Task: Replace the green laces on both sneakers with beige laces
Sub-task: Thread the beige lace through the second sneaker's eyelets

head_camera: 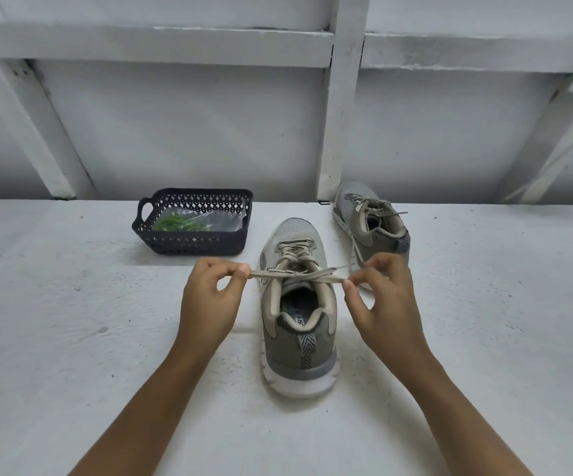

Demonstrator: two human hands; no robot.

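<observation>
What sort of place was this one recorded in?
Hard to say; likely a bare utility or storage space. The near sneaker and basket sit on a rough white-painted slab, backed by a white wall with painted beams.

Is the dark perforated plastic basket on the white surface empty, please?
No, the dark perforated plastic basket holds a clear plastic bag with green laces inside.

**Surroundings: basket, slab, framed wall**

Dark perforated basket [192, 240], loop handle at its left end, sits on rough white surface [72, 304]. Clear plastic bag [226, 221] lies inside. Behind: white wall [175, 125], upright post [342, 97], horizontal rail [140, 46], slanted braces at both sides.
</observation>
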